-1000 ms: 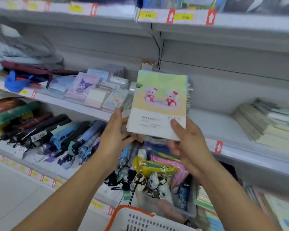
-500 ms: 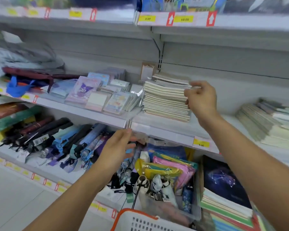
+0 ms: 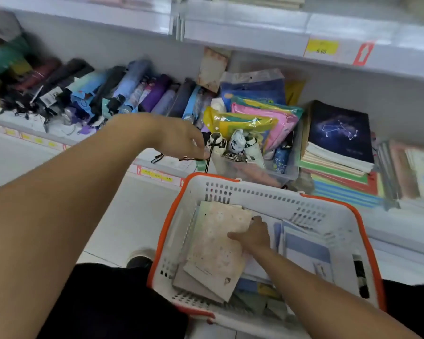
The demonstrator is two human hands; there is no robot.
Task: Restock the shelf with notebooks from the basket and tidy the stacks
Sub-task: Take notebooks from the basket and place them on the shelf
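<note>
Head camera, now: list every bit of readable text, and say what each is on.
"6.00": yellow price tag on the upper shelf edge.
Red arrow sign beside it: an up arrow, no words.
Small yellow tags on the lower shelf edge: too blurred to read.
Dark constellation notebook: its cover print is too small to read.
Notebooks in the basket: no legible text.

basket [image 3: 267,192]: white perforated plastic, orange rim
notebook [image 3: 216,250] under right hand [image 3: 252,237]: matt beige paper
pouches [image 3: 255,118] beyond left hand [image 3: 179,140]: glossy clear plastic

Folded umbrellas [image 3: 123,94] lie beside colourful plastic pouches [image 3: 257,116] above yellow price tags [image 3: 156,174].
</note>
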